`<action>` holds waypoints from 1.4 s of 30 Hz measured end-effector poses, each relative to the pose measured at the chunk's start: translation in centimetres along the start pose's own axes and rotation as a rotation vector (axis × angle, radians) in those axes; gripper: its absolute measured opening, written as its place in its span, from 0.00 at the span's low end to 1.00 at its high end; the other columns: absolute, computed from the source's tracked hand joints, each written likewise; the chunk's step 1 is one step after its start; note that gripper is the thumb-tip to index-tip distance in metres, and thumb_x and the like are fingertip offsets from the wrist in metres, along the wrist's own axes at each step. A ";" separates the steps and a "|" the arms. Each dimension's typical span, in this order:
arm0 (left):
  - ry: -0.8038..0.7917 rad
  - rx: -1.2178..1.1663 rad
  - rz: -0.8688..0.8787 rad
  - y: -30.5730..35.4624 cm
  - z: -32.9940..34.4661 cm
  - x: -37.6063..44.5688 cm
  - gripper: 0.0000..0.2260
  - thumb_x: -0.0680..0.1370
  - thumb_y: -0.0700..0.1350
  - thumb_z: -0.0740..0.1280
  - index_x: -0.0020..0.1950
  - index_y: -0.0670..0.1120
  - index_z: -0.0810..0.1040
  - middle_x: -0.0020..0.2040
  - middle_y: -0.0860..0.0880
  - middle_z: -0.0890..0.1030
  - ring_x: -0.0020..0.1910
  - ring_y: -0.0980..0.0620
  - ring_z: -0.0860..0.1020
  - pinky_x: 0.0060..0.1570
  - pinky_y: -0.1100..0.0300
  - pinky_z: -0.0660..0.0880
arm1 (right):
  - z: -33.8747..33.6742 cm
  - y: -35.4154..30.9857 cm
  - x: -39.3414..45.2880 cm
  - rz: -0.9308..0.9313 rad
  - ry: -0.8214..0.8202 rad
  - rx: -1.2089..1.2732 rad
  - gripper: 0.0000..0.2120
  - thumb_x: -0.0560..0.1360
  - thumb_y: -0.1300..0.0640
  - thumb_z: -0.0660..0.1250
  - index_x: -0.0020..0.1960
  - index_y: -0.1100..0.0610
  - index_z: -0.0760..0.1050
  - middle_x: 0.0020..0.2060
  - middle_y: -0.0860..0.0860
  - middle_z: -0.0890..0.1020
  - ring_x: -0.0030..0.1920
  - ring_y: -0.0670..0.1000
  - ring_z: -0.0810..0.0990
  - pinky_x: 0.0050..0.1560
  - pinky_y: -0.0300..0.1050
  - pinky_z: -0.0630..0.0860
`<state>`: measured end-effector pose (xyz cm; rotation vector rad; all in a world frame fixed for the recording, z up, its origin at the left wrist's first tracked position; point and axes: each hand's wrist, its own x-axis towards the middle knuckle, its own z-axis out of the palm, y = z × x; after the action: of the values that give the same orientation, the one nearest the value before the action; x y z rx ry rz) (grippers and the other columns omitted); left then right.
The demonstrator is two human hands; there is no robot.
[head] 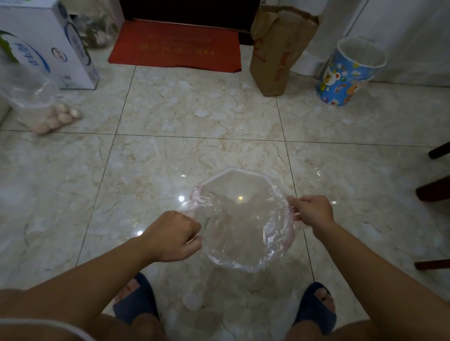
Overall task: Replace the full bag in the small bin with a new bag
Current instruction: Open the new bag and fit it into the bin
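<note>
Stretching between left hand (pixel 174 237) and right hand (pixel 314 210), both clamped on it, clear bag (pixel 237 234) over small bin (pixel 234 173).

Glossy beige marble-look tile floor (pixel 165 126) with ceiling-light glare. Red doormat (pixel 177 50) at far edge against dark door (pixel 191 6). White walls (pixel 418 20) at right. Dark wooden chair legs (pixel 441 186) along right edge. Dim light.

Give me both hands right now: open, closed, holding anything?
Left hand: closed, fingers pinching the left edge of the clear bag over the small bin.
Right hand: closed, fingers gripping the bag's right edge.
</note>
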<state>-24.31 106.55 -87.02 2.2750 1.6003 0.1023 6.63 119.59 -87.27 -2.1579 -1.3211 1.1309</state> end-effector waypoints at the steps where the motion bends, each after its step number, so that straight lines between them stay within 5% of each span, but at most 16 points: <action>1: 0.040 -0.017 -0.016 0.0 0.1 0.1 0.15 0.74 0.52 0.59 0.31 0.47 0.72 0.24 0.51 0.72 0.22 0.53 0.70 0.27 0.62 0.65 | 0.2 0.0 0.3 -0.015 0.014 -0.062 0.12 0.72 0.50 0.73 0.35 0.56 0.81 0.34 0.54 0.85 0.33 0.52 0.84 0.36 0.45 0.79; 7: 0.122 -0.432 -0.419 0.7 -0.3 1.0 0.05 0.75 0.49 0.68 0.43 0.51 0.74 0.29 0.52 0.79 0.28 0.57 0.77 0.31 0.64 0.73 | 1.0 -1.1 0.2 -0.326 0.161 -0.512 0.11 0.76 0.49 0.67 0.42 0.55 0.81 0.34 0.49 0.82 0.35 0.50 0.80 0.38 0.42 0.74; 10: 0.156 -0.557 -0.557 0.1 -0.2 1.6 0.05 0.73 0.46 0.71 0.43 0.51 0.75 0.28 0.49 0.81 0.28 0.54 0.79 0.34 0.60 0.76 | 1.5 -1.3 -0.2 -0.515 0.168 -0.524 0.06 0.77 0.54 0.66 0.50 0.54 0.80 0.41 0.49 0.83 0.37 0.48 0.78 0.40 0.41 0.73; 17: 0.256 -0.826 -0.810 -0.9 -0.3 2.7 0.09 0.73 0.43 0.74 0.43 0.42 0.75 0.27 0.43 0.82 0.28 0.43 0.82 0.33 0.50 0.82 | 3.4 -1.2 -0.3 -0.818 0.056 -0.457 0.15 0.74 0.51 0.67 0.58 0.55 0.78 0.50 0.50 0.82 0.47 0.51 0.80 0.53 0.50 0.76; 23: 0.268 -0.993 -0.952 -2.4 -0.7 3.4 0.13 0.73 0.47 0.75 0.50 0.46 0.75 0.32 0.40 0.83 0.28 0.46 0.80 0.31 0.55 0.80 | 4.9 -1.4 -0.7 -1.101 -0.035 -0.694 0.17 0.71 0.51 0.69 0.59 0.55 0.79 0.52 0.49 0.82 0.54 0.52 0.77 0.58 0.49 0.70; 29: 0.349 -0.990 -0.978 -3.3 -1.3 4.2 0.07 0.76 0.42 0.72 0.43 0.39 0.81 0.27 0.40 0.79 0.25 0.46 0.78 0.28 0.57 0.77 | 5.9 -2.9 0.0 -1.138 0.013 -0.600 0.02 0.73 0.58 0.72 0.46 0.55 0.83 0.40 0.49 0.84 0.42 0.53 0.78 0.44 0.49 0.76; 34: 0.324 -0.956 -1.042 -4.3 -1.6 5.3 0.07 0.76 0.42 0.72 0.41 0.39 0.82 0.29 0.43 0.77 0.24 0.48 0.75 0.26 0.61 0.71 | 5.7 -3.2 -1.5 -1.238 -0.130 -0.834 0.29 0.72 0.32 0.63 0.61 0.54 0.76 0.51 0.48 0.81 0.49 0.51 0.77 0.53 0.48 0.74; 36: 0.325 -0.924 -1.055 -4.8 -1.7 5.7 0.07 0.76 0.42 0.72 0.42 0.39 0.82 0.30 0.47 0.76 0.26 0.48 0.74 0.27 0.61 0.68 | 6.1 -3.1 -1.8 -1.299 -0.161 -0.973 0.28 0.71 0.36 0.67 0.63 0.55 0.74 0.52 0.50 0.80 0.48 0.53 0.76 0.52 0.49 0.75; 39: 0.307 -0.832 -1.074 -5.3 -1.6 6.2 0.07 0.76 0.42 0.71 0.41 0.40 0.83 0.31 0.48 0.77 0.26 0.48 0.75 0.28 0.60 0.70 | 7.1 -3.4 -1.6 -1.324 -0.087 -0.903 0.12 0.71 0.56 0.72 0.54 0.56 0.78 0.46 0.52 0.81 0.42 0.54 0.76 0.44 0.50 0.76; 42: 0.230 -0.538 -1.090 -5.7 -1.4 6.3 0.08 0.76 0.41 0.68 0.39 0.43 0.84 0.37 0.47 0.83 0.32 0.47 0.80 0.38 0.54 0.80 | 7.2 -4.7 -1.6 -1.013 -0.033 -0.590 0.05 0.72 0.57 0.72 0.49 0.54 0.80 0.42 0.48 0.80 0.41 0.49 0.77 0.41 0.45 0.77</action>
<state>-27.53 114.39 -88.42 0.8403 2.3351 0.4439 -2.09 119.85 -87.89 -1.3366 -2.5373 0.3725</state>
